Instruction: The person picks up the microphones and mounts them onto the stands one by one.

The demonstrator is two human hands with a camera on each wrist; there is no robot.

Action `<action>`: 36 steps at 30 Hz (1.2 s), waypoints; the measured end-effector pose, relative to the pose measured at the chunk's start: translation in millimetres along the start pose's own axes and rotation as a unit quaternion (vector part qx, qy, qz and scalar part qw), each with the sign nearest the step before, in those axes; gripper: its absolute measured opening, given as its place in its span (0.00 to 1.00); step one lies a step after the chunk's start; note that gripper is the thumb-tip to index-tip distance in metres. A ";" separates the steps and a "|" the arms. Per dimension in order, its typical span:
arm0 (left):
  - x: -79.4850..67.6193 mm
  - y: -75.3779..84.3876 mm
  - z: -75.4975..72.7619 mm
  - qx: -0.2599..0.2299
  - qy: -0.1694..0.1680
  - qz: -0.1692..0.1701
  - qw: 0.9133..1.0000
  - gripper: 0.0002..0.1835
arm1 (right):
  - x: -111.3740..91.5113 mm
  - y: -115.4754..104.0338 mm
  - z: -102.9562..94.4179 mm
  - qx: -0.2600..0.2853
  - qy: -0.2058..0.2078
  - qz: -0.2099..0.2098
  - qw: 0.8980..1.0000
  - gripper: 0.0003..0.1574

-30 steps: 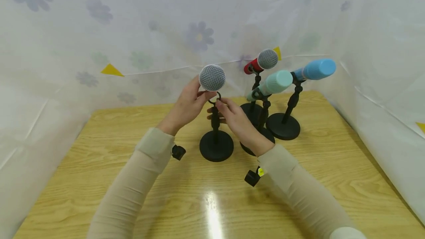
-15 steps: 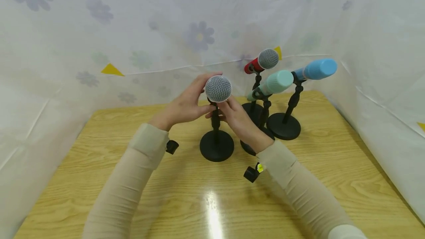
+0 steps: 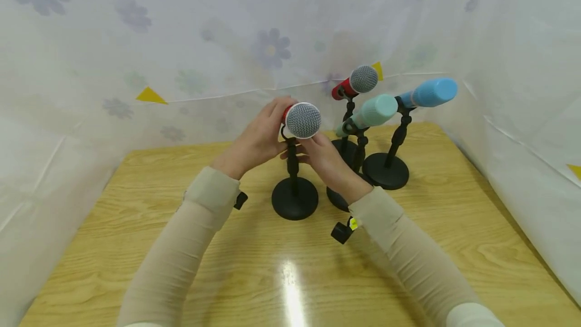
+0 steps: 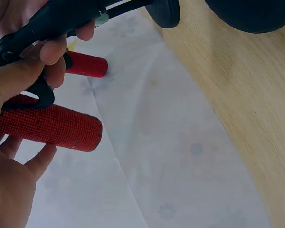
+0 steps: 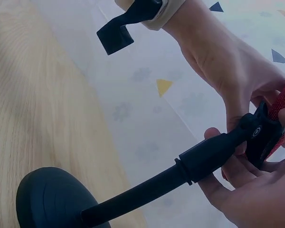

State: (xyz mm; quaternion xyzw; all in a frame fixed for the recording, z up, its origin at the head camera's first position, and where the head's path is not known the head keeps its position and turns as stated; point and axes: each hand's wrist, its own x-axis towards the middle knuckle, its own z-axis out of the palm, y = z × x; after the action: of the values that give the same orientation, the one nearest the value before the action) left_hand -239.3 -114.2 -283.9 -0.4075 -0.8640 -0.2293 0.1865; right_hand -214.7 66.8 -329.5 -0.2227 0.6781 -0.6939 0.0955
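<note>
A microphone (image 3: 304, 120) with a silver mesh head and a red studded body (image 4: 57, 126) lies at the top of a black desk stand (image 3: 292, 163). My left hand (image 3: 256, 140) grips its body, fingers along one side and thumb by the clip (image 4: 43, 95). My right hand (image 3: 329, 163) holds the upper part of the stand, its fingers wrapped behind the pole just under the clip. The body sits against the clip's opening; how deep it is seated I cannot tell. The stand's round base (image 5: 52, 197) rests on the table.
To the right stand more desk stands bearing a red microphone (image 3: 363, 79), a mint-green microphone (image 3: 376, 111) and a blue microphone (image 3: 433, 93). The mint one's base is close by my right wrist. A flowered sheet (image 3: 218, 39) hangs behind the wooden table (image 3: 254, 266).
The microphone has come down and to the right, from above the clip to against it. My left hand has shifted with it; the right hand stays at the stand's top.
</note>
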 end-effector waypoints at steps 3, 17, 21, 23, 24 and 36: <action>0.1 -0.1 -0.1 0.000 0.005 0.001 1.000 0.42 | 0.9 -0.6 -1.2 0.002 -0.012 0.001 1.000 0.27; 3.8 2.2 -3.5 -0.010 -0.034 -0.067 0.997 0.46 | -0.2 4.3 -5.2 0.018 -0.032 -0.020 0.999 0.29; 5.1 4.9 -4.9 0.005 -0.045 -0.073 0.996 0.48 | 0.7 3.0 -9.1 -0.011 -0.031 -0.017 0.999 0.27; 6.2 5.5 -5.3 0.011 -0.050 -0.076 0.996 0.47 | 1.8 1.7 -10.7 -0.032 -0.028 -0.013 0.999 0.26; 6.7 5.7 -5.4 0.012 -0.053 -0.078 0.995 0.47 | 2.3 0.9 -11.2 -0.041 -0.028 -0.011 0.999 0.25; 8.7 1.4 -4.4 -0.021 -0.055 -0.087 0.994 0.43 | 7.6 -1.1 -12.2 -0.025 -0.043 -0.013 0.999 0.29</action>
State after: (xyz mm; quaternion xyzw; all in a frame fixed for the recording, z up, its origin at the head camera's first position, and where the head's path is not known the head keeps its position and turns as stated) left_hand -242.8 -110.4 -275.5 -0.3462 -0.9003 -0.2400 0.1096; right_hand -226.6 74.6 -326.8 -0.2635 0.6872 -0.6681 0.1094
